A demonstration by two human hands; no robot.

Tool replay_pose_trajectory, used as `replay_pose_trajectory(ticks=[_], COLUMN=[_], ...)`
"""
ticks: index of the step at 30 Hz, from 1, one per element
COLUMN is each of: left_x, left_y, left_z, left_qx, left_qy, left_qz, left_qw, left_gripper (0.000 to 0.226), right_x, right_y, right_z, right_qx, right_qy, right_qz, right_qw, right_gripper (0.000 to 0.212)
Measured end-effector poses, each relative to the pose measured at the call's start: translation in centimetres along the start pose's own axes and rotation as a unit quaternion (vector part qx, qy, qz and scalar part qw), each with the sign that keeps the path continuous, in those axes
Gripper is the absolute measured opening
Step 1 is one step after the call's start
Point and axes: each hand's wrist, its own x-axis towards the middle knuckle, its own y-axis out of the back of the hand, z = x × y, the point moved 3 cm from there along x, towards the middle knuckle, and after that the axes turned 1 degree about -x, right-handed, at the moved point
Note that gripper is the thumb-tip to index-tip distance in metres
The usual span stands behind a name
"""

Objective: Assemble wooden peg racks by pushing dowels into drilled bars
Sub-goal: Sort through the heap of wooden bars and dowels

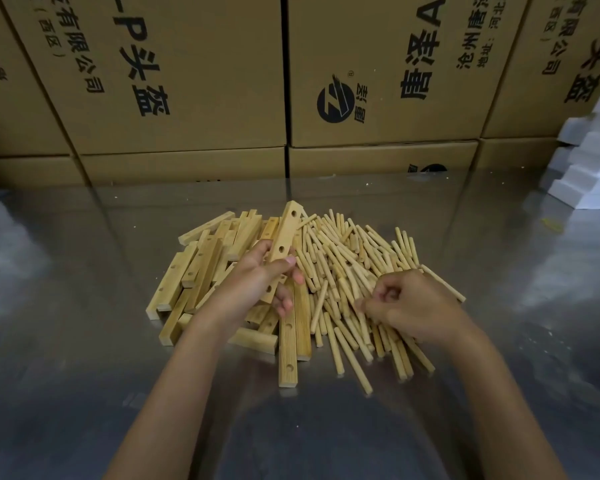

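Note:
My left hand point(257, 285) grips a drilled wooden bar point(286, 233) and holds it tilted up above the pile, its holes facing me. A heap of more drilled bars point(194, 271) lies under and to the left of that hand. To the right spreads a heap of short wooden dowels point(354, 258). My right hand point(409, 306) rests on the dowels with its fingers curled down into them; whether it holds a dowel is hidden by the hand.
The pile sits on a shiny metal table point(84, 341). Stacked cardboard boxes point(187, 81) with black print wall off the back. White foam blocks point(589, 161) stand at the far right.

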Motion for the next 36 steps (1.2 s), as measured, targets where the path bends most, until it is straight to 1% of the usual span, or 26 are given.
replay_pose_trajectory(ticks=[1, 3, 5, 7, 8, 9, 10, 11, 13, 15, 16, 17, 18, 20, 22, 23, 25, 26, 27, 28, 29, 30, 32, 34, 36], left_x=[0.0, 0.1, 0.3, 0.4, 0.4, 0.5, 0.5, 0.5, 0.4, 0.3, 0.2, 0.1, 0.0, -0.2, -0.3, -0.4, -0.4, -0.4, -0.3, -0.3, -0.3, -0.3, -0.3, -0.2, -0.2], left_y=[0.0, -0.2, -0.2, -0.2, -0.3, -0.3, -0.4, -0.4, -0.6, -0.7, -0.7, -0.7, -0.6, -0.4, -0.1, 0.0, 0.2, 0.3, 0.3, 0.2, 0.2, 0.2, -0.1, -0.4, -0.6], left_z=[-0.1, -0.1, -0.3, -0.6, -0.8, -0.9, -1.0, -1.0, -0.8, -0.4, -0.2, 0.0, 0.2, 0.5, 0.7, 0.6, 0.5, 0.5, 0.4, 0.3, 0.3, 0.3, 0.2, 0.1, 0.1], left_qx=[-0.001, -0.004, -0.005, -0.006, -0.01, -0.02, -0.037, -0.058, -0.096, -0.112, -0.115, -0.112, -0.104, -0.08, -0.073, -0.075, -0.075, -0.073, -0.071, -0.069, -0.069, -0.07, -0.071, -0.074, -0.069], left_qy=[0.005, 0.008, 0.01, 0.016, 0.021, 0.028, 0.037, 0.045, 0.048, 0.039, 0.033, 0.029, 0.023, 0.013, 0.01, 0.011, 0.015, 0.017, 0.017, 0.015, 0.015, 0.014, 0.012, 0.005, 0.001], left_qz=[0.0, 0.004, 0.014, 0.015, 0.01, 0.004, 0.0, -0.003, -0.023, -0.049, -0.058, -0.064, -0.068, -0.072, -0.073, -0.071, -0.063, -0.061, -0.063, -0.068, -0.073, -0.079, -0.095, -0.108, -0.112], left_qw=[1.0, 1.0, 1.0, 1.0, 1.0, 0.999, 0.999, 0.997, 0.994, 0.992, 0.991, 0.991, 0.992, 0.994, 0.995, 0.995, 0.995, 0.995, 0.995, 0.995, 0.995, 0.994, 0.993, 0.991, 0.991], left_gripper=[0.021, 0.023, 0.023, 0.015, 0.015, 0.02, 0.026, 0.032, 0.037, 0.038, 0.038, 0.036, 0.034, 0.029, 0.029, 0.03, 0.035, 0.039, 0.042, 0.044, 0.044, 0.044, 0.045, 0.044, 0.044], right_x=[0.0, 0.1, 0.3, 0.3, 0.3, 0.3, 0.1, 0.0, -0.3, -0.5, -0.5, -0.5, -0.4, 0.1, 0.8, 1.1, 1.8, 1.9, 2.1, 2.0, 1.7, 1.4, 0.9, 0.6, 0.3], right_y=[-0.5, -1.1, -1.6, -1.7, -1.6, -1.4, -1.0, -0.6, 0.0, 0.1, 0.1, -0.1, -0.3, -0.5, -0.3, -0.2, -0.4, -0.7, -1.0, -1.3, -1.5, -1.7, -1.7, -1.5, -1.3], right_z=[-0.1, -0.5, -0.6, -0.3, -0.1, 0.0, 0.0, -0.1, -0.6, -1.1, -1.4, -1.6, -1.9, -2.4, -3.0, -3.2, -3.4, -3.4, -3.2, -3.1, -3.2, -3.4, -3.6, -3.8, -3.9], right_qx=[-0.042, -0.096, -0.111, -0.089, -0.05, 0.014, 0.097, 0.183, 0.331, 0.46, 0.505, 0.531, 0.544, 0.554, 0.546, 0.532, 0.479, 0.439, 0.389, 0.334, 0.279, 0.232, 0.147, 0.076, 0.035], right_qy=[-0.007, -0.013, -0.017, -0.024, -0.027, -0.028, -0.024, -0.015, 0.025, 0.067, 0.079, 0.09, 0.098, 0.108, 0.109, 0.112, 0.113, 0.11, 0.109, 0.116, 0.135, 0.16, 0.196, 0.212, 0.209], right_qz=[-0.016, -0.014, 0.0, 0.003, 0.0, -0.004, -0.008, -0.017, -0.062, -0.111, -0.128, -0.141, -0.148, -0.159, -0.167, -0.167, -0.138, -0.097, -0.034, 0.04, 0.103, 0.15, 0.211, 0.248, 0.264], right_qw=[0.999, 0.995, 0.994, 0.996, 0.998, 0.999, 0.995, 0.983, 0.941, 0.878, 0.85, 0.831, 0.82, 0.81, 0.814, 0.823, 0.859, 0.887, 0.914, 0.935, 0.945, 0.948, 0.946, 0.942, 0.941], right_gripper=[0.041, 0.043, 0.04, 0.032, 0.027, 0.023, 0.02, 0.017, 0.013, 0.016, 0.022, 0.028, 0.032, 0.034, 0.031, 0.029, 0.025, 0.024, 0.024, 0.024, 0.023, 0.021, 0.016, 0.014, 0.015])
